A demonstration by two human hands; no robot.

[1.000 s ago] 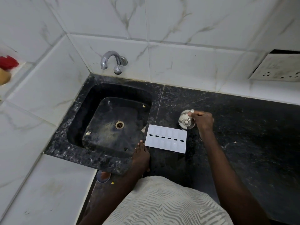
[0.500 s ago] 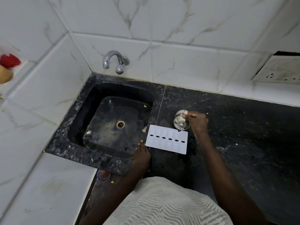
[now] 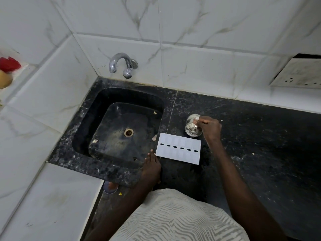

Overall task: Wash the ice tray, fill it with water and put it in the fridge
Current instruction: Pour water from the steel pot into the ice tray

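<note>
White ice tray [image 3: 178, 156] (six dark slots); left hand [image 3: 152, 165] flat beside, right hand [image 3: 211, 128] around steel cup [image 3: 192, 129]

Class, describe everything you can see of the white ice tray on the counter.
The ice tray is a white rectangle, plastic by its look, with a flat top and a row of six dark oval slots along its middle. It lies flat on the black counter, just right of the sink. The left hand has straight fingertips at its left edge. The right hand holds a steel cup tilted at its far edge.
</note>
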